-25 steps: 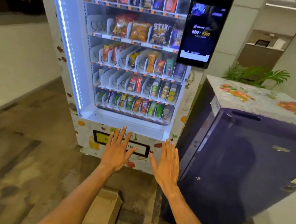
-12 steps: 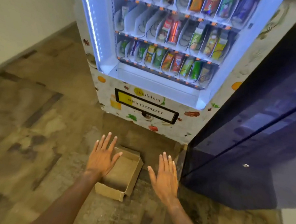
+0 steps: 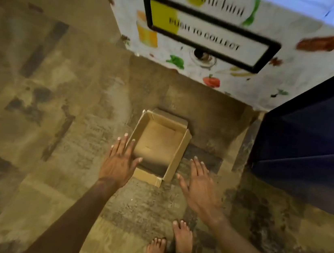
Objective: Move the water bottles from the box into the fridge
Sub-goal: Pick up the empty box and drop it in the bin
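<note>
Left hand (image 3: pixel 119 162) and right hand (image 3: pixel 200 186) hover spread and empty beside the box (image 3: pixel 179 157), which shows no bottles, so moving seems finished.

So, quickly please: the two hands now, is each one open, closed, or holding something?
Left hand: open, fingers spread, holding nothing.
Right hand: open, fingers spread, holding nothing.

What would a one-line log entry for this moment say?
left hand open | right hand open | box on floor, looks empty | fridge at right
</note>
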`<state>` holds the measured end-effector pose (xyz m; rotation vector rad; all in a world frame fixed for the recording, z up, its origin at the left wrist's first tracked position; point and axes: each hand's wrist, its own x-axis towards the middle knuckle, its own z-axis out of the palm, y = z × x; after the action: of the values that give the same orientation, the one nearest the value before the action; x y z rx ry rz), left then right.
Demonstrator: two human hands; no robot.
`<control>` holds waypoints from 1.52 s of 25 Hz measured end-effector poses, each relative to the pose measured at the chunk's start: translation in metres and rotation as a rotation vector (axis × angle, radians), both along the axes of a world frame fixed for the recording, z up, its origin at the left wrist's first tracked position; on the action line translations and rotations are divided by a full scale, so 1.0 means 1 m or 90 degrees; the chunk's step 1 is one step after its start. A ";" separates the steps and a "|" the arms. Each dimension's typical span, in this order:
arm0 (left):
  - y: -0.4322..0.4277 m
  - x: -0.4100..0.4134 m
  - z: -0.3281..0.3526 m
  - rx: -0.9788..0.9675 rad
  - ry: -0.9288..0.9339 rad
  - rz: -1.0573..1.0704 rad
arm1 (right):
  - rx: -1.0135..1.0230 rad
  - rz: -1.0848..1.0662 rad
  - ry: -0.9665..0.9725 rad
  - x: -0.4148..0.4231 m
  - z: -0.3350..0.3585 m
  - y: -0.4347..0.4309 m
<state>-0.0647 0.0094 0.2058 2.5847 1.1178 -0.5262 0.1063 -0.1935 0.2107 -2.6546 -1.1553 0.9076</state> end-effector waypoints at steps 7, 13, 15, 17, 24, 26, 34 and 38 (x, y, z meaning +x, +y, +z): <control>0.017 -0.025 -0.150 -0.014 0.031 0.028 | -0.023 -0.045 0.105 -0.020 -0.154 0.021; 0.038 -0.034 -0.227 -0.010 0.055 0.041 | -0.029 -0.180 0.241 -0.036 -0.237 0.045; 0.046 -0.035 -0.244 -0.029 0.072 0.075 | -0.040 -0.234 0.281 -0.042 -0.253 0.056; 0.051 -0.033 -0.255 -0.054 0.079 0.119 | -0.054 -0.279 0.325 -0.047 -0.268 0.063; 0.045 -0.030 -0.255 -0.011 -0.038 0.244 | -0.030 -0.367 0.393 -0.055 -0.289 0.056; 0.035 -0.026 -0.239 -0.020 -0.076 0.239 | -0.002 -0.382 0.391 -0.049 -0.275 0.050; -0.005 -0.021 -0.112 -0.051 -0.160 0.194 | 0.080 -0.388 0.390 -0.023 -0.137 0.008; -0.026 -0.008 -0.015 -0.067 -0.179 0.188 | 0.104 -0.399 0.348 -0.020 -0.030 -0.027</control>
<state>-0.0732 -0.0162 0.1912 2.2598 1.2995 -0.1441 0.0859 -0.2201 0.1809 -2.1883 -0.2384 1.2096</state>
